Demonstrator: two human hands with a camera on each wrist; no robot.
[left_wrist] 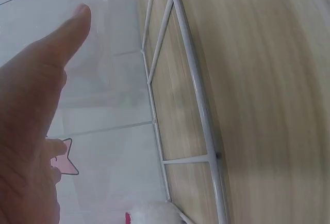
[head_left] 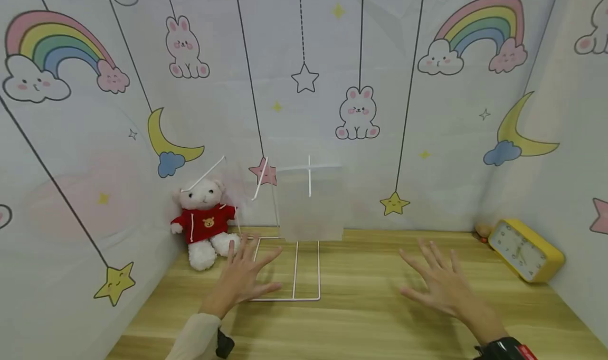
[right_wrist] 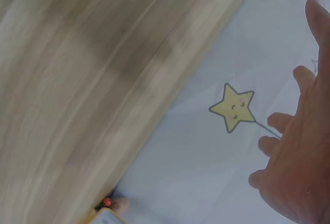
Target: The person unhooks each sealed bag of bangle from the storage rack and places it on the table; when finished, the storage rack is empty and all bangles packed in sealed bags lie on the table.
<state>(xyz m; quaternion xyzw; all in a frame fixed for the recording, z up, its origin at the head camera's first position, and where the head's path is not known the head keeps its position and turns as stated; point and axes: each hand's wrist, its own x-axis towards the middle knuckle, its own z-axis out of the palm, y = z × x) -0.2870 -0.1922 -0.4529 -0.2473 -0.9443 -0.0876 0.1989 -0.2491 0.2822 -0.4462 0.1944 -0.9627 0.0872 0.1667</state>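
My left hand [head_left: 243, 275] is held with fingers spread above the near left part of a white wire rack [head_left: 319, 270], holding nothing. In the left wrist view its thumb sticks out beside the rack's white bars [left_wrist: 198, 80]. A clear plastic sheet [head_left: 311, 207] stands upright at the rack's back, with white rods showing near its top and to its left. Over the wooden table to the right, my right hand [head_left: 439, 283] has its fingers spread and grips nothing. The right wrist view shows that hand [right_wrist: 304, 147] in front of the printed backdrop.
A white teddy bear [head_left: 204, 225] in a red hoodie sits behind the rack's left side. At the far right stands a yellow clock [head_left: 522, 252], with a small brown object [head_left: 483, 229] behind it. A printed cloth backdrop [head_left: 446, 180] encloses the wooden table [head_left: 361, 318].
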